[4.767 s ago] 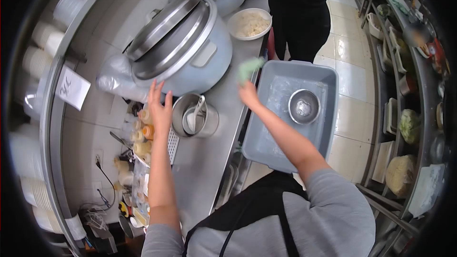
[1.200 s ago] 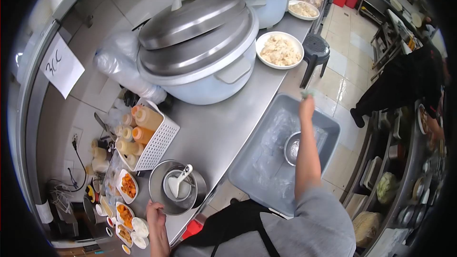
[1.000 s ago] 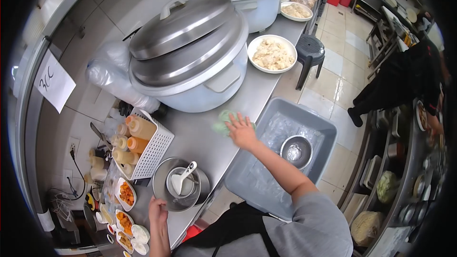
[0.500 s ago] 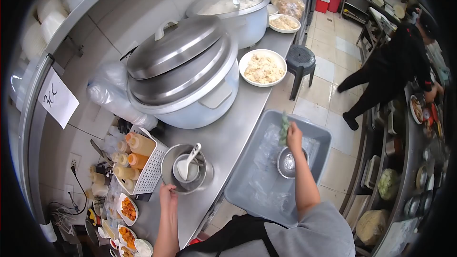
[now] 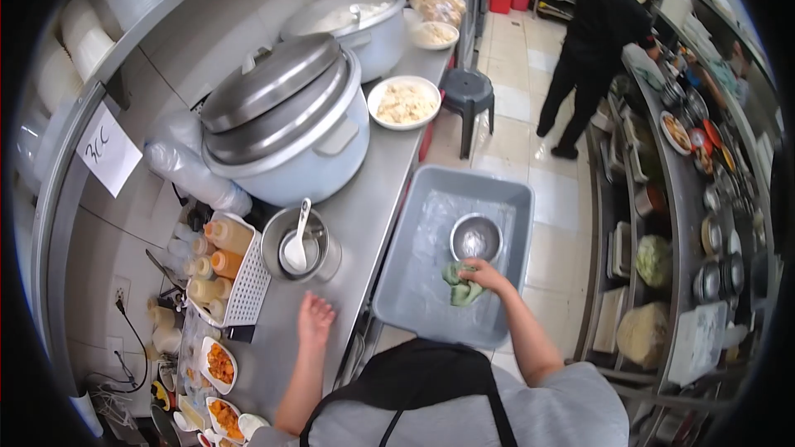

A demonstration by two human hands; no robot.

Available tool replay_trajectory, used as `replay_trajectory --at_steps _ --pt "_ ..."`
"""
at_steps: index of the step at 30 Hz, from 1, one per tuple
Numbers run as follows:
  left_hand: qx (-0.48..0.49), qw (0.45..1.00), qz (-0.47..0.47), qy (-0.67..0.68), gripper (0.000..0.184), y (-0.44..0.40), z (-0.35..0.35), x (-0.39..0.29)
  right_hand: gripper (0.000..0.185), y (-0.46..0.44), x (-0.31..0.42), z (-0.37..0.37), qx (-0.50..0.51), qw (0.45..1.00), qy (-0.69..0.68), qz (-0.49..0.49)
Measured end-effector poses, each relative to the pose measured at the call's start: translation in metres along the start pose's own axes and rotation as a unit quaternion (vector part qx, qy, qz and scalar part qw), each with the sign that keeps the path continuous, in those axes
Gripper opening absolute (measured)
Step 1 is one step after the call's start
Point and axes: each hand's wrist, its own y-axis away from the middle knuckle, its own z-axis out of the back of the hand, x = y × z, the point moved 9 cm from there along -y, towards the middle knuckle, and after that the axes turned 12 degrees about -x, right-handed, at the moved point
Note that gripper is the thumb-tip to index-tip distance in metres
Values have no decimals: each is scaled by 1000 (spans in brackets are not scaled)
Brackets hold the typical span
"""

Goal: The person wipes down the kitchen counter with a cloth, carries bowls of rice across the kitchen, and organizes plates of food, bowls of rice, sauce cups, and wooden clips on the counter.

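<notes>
My right hand is closed on a crumpled green cloth, over the grey tub. Inside that tub, just beyond the cloth, sits a round metal bowl. My left hand is above the steel counter with its fingers loosely apart and nothing in it. Just past the left hand stands a metal pot holding a smaller container and a white spoon. A white basket of sauce bottles is to the left of the pot.
A large lidded cooker and a plate of pale food stand farther along the counter. Behind the tub is a dark stool. A person in black stands at the right shelving. Orange food dishes sit at lower left.
The green cloth has come nearer my body in my right hand. My left hand has let go of the pot's rim. The view has shifted, and the co-worker stands more upright.
</notes>
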Motion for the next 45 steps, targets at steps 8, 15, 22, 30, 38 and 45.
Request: replay_trajectory --at_steps 8,15,22,30,38,45 --pt "395 813 -317 -288 50 142 -142 69 27 75 106 -1 -172 971 142 91" --pt "308 797 -428 -295 26 133 -202 3 43 146 174 16 -243 947 -8 211" --pt "-89 515 -599 -606 83 29 -209 -61 38 204 84 171 -303 900 241 201" --pt "-137 508 -400 -751 79 8 -242 55 43 277 -29 441 -436 839 324 35" --pt "-177 543 -270 -775 36 -33 -195 64 39 245 -49 534 -357 860 363 41" --pt "-258 528 -261 -766 57 -114 -140 83 38 105 36 492 -167 900 378 140"
